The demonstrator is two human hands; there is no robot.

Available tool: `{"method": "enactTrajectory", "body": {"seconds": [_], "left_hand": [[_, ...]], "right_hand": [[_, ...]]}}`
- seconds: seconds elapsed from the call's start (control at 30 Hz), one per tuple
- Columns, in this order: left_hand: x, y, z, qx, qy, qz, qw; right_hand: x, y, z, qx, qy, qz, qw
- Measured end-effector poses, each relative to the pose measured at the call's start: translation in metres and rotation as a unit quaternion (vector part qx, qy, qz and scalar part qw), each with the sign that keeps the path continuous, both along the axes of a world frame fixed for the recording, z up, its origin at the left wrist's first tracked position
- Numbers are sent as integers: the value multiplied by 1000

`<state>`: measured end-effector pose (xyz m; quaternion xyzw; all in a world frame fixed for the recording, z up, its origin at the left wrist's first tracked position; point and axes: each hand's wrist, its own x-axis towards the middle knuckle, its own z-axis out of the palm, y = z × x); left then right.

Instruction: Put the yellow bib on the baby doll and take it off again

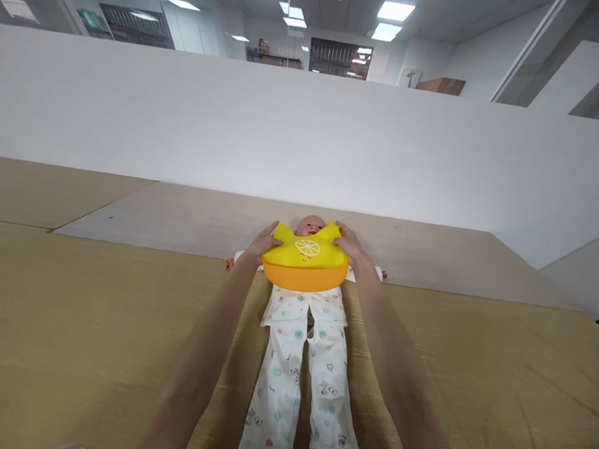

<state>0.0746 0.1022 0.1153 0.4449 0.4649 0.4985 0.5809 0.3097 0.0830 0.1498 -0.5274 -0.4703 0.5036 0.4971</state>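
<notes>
A baby doll [311, 224] in white patterned pyjamas [301, 368] lies on its back on a tan cloth-covered surface, head pointing away from me. A yellow silicone bib [304, 259] with an orange pocket and a lemon print rests on its chest. My left hand [262, 243] grips the bib's left neck strap beside the doll's head. My right hand [348, 243] grips the right strap on the other side. Both hands have fingers curled round the straps.
The tan cloth [79, 335] covers the near surface; a grey-brown board [192, 214] lies behind the doll. A white partition wall [283, 126] rises just beyond it. Ceiling lights and shelving show over the wall.
</notes>
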Motion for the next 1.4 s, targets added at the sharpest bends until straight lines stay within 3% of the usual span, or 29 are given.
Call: {"method": "enactTrajectory", "body": {"seconds": [0.1, 0.2, 0.33, 0.5, 0.73, 0.93, 1.03, 1.27, 1.4], "left_hand": [[-6, 4, -23, -40, 22, 5, 999], [-8, 4, -35, -26, 32, -10, 999], [-4, 4, -32, -30, 27, -22, 999], [2, -5, -29, -16, -47, -17, 999], [5, -27, -44, 19, 47, 29, 998], [2, -32, -42, 18, 108, 44, 993], [0, -32, -45, 33, 98, 46, 994], [9, -35, -60, 62, 2, 106, 992], [12, -38, -62, 36, -80, 94, 992]], "right_hand": [[-5, -5, -12, -9, -9, -3, 1000], [-5, -7, -22, -4, 2, -11, 1000], [3, -4, -36, 13, -9, -29, 999], [15, -2, -56, -16, 4, -53, 998], [26, 4, -85, -26, -14, -72, 997], [26, 2, -81, 16, 45, -42, 998], [23, -7, -74, -16, 91, -46, 995], [23, -19, -79, -38, 95, -90, 991], [28, -18, -84, -59, 51, -92, 993]]}}
